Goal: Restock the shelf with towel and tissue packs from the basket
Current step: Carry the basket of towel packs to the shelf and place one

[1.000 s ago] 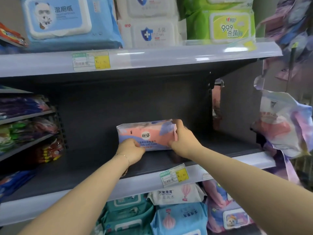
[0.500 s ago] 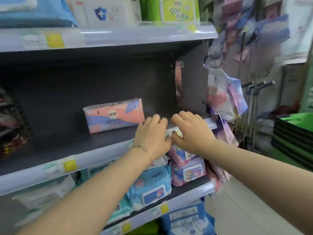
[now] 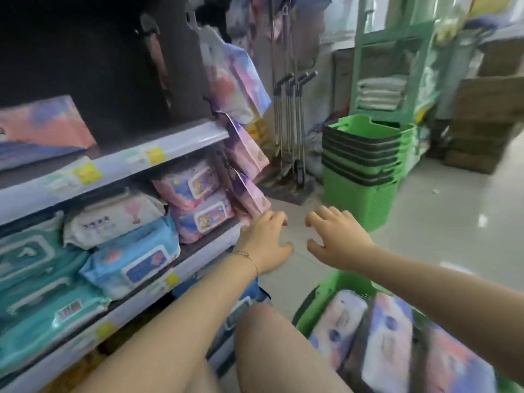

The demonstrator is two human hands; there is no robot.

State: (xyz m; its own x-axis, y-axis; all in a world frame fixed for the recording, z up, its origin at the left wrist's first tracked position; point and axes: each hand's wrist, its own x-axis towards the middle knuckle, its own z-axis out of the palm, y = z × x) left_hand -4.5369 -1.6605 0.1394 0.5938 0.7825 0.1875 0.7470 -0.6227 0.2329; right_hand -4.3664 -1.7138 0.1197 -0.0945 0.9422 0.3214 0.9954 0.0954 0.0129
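Both hands are hovering over the floor at the end of the aisle, holding nothing: the left hand is hanging just beside the lower shelving with fingers loosely bent, and the right hand is spreading its fingers, slightly curled, above bare tile. A thin bracelet is showing at the left wrist. The stock to fetch is lying in the green basket at lower right, below the right forearm, where three soft packs are sitting side by side. One pink-and-blue pack is already lying on the dark shelf, at the left, with open board to its right. Judging from this, the step in hand is reaching for the next pack. It would go best by bringing both hands down onto the nearest one, gripping it at its short ends since the wrapper looks slippery and squashy, and lifting it clear of its neighbours. Below, wet-wipe packs are filling the lower shelves. More packs are hanging off the shelf end. A stack of empty green baskets is standing on the pale tiled floor, beside long-handled tools. Behind it, a green rack is holding folded towels.
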